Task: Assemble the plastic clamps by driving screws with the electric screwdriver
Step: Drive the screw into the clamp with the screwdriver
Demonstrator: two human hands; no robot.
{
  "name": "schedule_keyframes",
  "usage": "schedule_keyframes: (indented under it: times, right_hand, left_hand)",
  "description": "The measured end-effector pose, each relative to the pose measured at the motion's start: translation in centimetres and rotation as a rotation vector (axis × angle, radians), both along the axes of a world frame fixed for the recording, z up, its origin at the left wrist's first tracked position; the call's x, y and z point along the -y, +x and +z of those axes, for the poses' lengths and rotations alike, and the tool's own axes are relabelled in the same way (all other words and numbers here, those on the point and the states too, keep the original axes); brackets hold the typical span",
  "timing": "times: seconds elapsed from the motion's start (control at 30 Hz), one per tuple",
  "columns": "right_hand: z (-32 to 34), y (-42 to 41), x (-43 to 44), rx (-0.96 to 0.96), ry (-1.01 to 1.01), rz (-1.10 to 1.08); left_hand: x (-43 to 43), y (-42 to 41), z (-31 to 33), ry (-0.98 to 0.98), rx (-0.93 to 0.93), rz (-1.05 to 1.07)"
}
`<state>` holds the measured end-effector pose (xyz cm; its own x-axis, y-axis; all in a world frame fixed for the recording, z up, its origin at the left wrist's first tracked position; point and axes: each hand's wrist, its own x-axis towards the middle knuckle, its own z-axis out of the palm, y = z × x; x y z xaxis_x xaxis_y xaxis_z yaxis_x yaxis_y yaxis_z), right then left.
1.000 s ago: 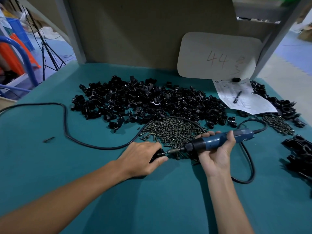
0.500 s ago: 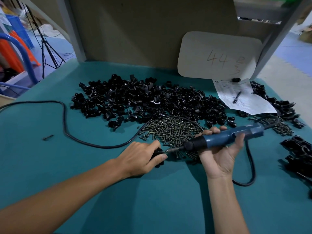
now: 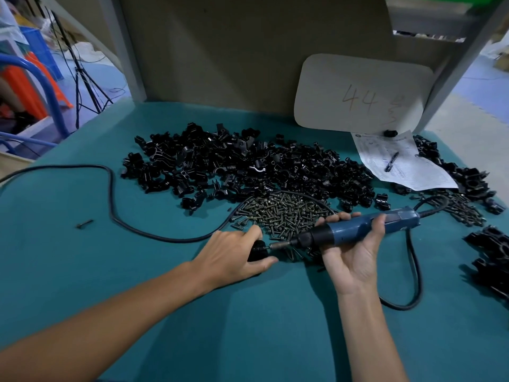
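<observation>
My left hand (image 3: 234, 255) grips a black plastic clamp (image 3: 258, 250) down on the teal table, mostly hiding it. My right hand (image 3: 351, 255) holds the blue electric screwdriver (image 3: 358, 230) almost level, its bit touching the clamp's right side. A heap of dark screws (image 3: 283, 213) lies just behind the two hands. Behind that spreads a broad pile of loose black clamp parts (image 3: 242, 166).
The screwdriver's black cord (image 3: 110, 194) loops across the table's left side and also curls right of my right wrist. A lone screw (image 3: 84, 223) lies at left. More clamps (image 3: 493, 260) and screws (image 3: 465, 210) sit at right, with a paper sheet (image 3: 405, 164), pen and a card marked 44 (image 3: 360, 95).
The screwdriver's rear end has risen and shifted right, so the tool lies a little more tilted. My left hand keeps its grip on the clamp in about the same spot.
</observation>
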<state>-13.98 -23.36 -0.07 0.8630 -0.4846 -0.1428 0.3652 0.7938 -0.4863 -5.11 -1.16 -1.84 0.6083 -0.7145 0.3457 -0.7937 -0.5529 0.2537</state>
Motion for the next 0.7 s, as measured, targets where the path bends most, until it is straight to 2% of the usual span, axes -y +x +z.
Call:
schedule_keyframes:
  times: [0.2, 0.47, 0.7]
  right_hand:
    - [-0.1, 0.5, -0.1, 0.09, 0.094, 0.033]
    - [-0.7, 0.5, 0.3, 0.073, 0.109, 0.016]
    - [-1.2, 0.9, 0.3, 0.029, 0.063, 0.019]
  left_hand:
    - [-0.1, -0.3, 0.2, -0.054, 0.072, 0.046]
    - [0.0, -0.6, 0.6, -0.08, 0.168, 0.056]
    - [-0.1, -0.7, 0.5, -0.065, 0.111, 0.071]
